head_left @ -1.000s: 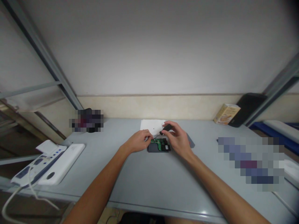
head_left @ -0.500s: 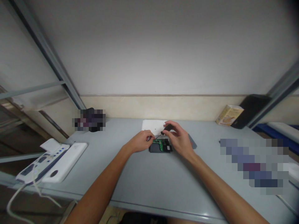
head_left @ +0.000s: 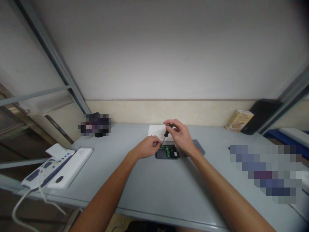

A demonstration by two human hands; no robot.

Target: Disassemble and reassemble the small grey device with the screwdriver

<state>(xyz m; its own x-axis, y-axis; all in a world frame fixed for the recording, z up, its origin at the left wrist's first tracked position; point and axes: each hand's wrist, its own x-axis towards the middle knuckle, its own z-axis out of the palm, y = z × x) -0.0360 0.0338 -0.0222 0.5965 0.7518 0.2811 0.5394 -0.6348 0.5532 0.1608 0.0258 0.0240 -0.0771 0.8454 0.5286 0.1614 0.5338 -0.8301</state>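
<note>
My right hand (head_left: 180, 133) is closed around the black handle of a screwdriver (head_left: 166, 132), whose thin shaft slants down to the far left corner of an opened device. That device has a green circuit board (head_left: 168, 150) and a dark grey casing (head_left: 161, 154), and it lies flat on the table. At the same corner my left hand (head_left: 149, 146) has its fingers pinched together near the screwdriver tip. Whatever those fingertips hold is too small to tell. Partly behind my right wrist lies a flat grey panel (head_left: 198, 147).
White paper (head_left: 155, 130) with small dark specks lies behind the device. On the left are a power strip (head_left: 48, 167) with cables and a white power bank-like slab (head_left: 72, 169). A yellow box (head_left: 238, 120) leans by a black object (head_left: 262, 116) at back right. Blurred items flank the table (head_left: 154, 187).
My right hand has tipped the screwdriver more upright, raising its handle and moving it slightly left. My left hand stays at the device's corner. The whole view has shifted slightly.
</note>
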